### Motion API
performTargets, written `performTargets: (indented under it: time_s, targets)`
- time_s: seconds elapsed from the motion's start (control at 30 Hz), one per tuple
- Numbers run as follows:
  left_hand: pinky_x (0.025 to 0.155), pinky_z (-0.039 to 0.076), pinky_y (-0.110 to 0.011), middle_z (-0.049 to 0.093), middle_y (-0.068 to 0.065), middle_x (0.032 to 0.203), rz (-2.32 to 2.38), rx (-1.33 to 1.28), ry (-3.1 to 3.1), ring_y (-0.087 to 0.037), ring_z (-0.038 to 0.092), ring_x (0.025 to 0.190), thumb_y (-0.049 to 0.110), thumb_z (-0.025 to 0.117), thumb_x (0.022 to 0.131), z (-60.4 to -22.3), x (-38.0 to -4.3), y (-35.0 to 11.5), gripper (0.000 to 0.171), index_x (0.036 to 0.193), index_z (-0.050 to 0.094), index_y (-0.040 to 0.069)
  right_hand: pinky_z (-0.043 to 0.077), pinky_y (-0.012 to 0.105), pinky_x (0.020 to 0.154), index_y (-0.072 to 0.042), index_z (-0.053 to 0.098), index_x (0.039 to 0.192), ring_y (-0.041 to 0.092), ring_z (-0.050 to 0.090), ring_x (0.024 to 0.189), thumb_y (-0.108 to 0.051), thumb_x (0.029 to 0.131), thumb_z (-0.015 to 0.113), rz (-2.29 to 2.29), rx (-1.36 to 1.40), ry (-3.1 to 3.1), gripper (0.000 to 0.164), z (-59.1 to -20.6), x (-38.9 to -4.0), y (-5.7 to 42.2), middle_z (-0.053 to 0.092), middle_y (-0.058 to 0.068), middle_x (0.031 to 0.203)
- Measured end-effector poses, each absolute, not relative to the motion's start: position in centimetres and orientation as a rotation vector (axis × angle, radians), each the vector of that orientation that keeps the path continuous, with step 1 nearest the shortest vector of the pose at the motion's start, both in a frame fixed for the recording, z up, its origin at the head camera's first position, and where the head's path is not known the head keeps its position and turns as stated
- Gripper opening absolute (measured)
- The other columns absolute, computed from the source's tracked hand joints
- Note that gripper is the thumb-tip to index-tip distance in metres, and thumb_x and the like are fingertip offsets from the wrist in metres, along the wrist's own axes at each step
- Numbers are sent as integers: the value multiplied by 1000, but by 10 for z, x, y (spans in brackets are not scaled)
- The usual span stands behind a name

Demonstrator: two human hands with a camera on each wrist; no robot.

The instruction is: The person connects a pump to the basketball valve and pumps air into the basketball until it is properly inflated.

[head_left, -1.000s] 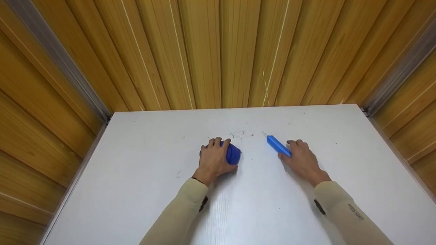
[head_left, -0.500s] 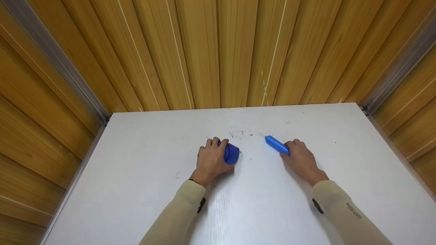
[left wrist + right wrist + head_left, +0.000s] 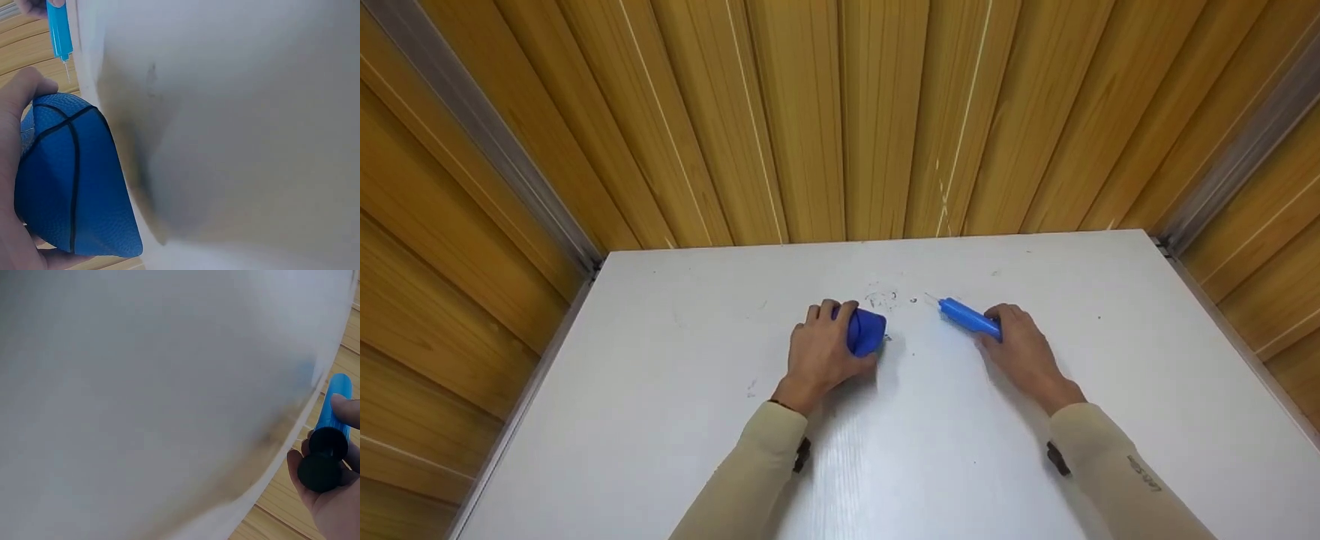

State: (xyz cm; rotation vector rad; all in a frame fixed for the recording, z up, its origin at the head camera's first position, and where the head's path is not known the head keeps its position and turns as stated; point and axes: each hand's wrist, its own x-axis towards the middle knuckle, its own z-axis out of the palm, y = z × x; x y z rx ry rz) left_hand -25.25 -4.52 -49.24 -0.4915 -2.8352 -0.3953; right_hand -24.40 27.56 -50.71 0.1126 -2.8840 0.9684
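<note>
A partly deflated blue basketball (image 3: 867, 332), small with black seams, is in my left hand (image 3: 823, 343), whose fingers curl over its far side while the thumb lies on the near side. In the left wrist view the ball (image 3: 84, 169) is sunken and flat-sided. My right hand (image 3: 1020, 352) grips a blue ball pump (image 3: 969, 318) with a thin needle on its left end, pointing toward the ball but apart from it. The right wrist view shows the pump's black handle end (image 3: 319, 472) by my palm.
Both hands are over a white table (image 3: 675, 390) with dark scuff marks (image 3: 881, 298) beyond the ball. Wood-look panels (image 3: 840, 120) stand behind the table and along both sides, with metal corner posts (image 3: 502, 142).
The ball has turned in my left hand and shifted slightly left, its blue side now facing the pump more. The pump has swung a little flatter, its needle moving slightly left.
</note>
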Motion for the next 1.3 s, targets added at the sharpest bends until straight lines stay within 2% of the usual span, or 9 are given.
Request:
performTargets:
  time_s: [0.17, 0.37, 0.67, 1.3]
  targets:
    - [86, 60, -51, 63, -13, 132, -479, -495, -2739, -33, 62, 117, 58, 85, 80, -490, -252, -46, 82, 145, 61, 17, 44, 64, 110, 8, 56, 135, 45, 58, 118, -5, 101, 72, 990, 131, -2819, 39, -497, -243, 269, 60, 27, 126]
    - [88, 61, -51, 64, -12, 132, -605, -490, -2662, -32, 63, 116, 55, 87, 79, -488, -251, -47, 78, 143, 63, 18, 48, 61, 104, 9, 58, 131, 42, 59, 111, -3, 99, 73, 1065, 161, -2716, 37, -483, -243, 262, 61, 27, 121]
    - [92, 60, -53, 62, -11, 134, -685, -462, -2564, -33, 63, 119, 54, 88, 81, -484, -251, -52, 76, 144, 62, 21, 51, 59, 104, 4, 63, 129, 40, 61, 114, -1, 96, 78, 1088, 197, -2618, 36, -472, -236, 257, 62, 22, 121]
    - [95, 58, -56, 64, -12, 134, -942, -316, -2415, -36, 65, 119, 52, 88, 81, -492, -247, -59, 73, 142, 64, 19, 53, 58, 103, -4, 68, 130, 35, 58, 122, -3, 93, 82, 1189, 261, -2529, 39, -461, -223, 229, 64, 15, 125]
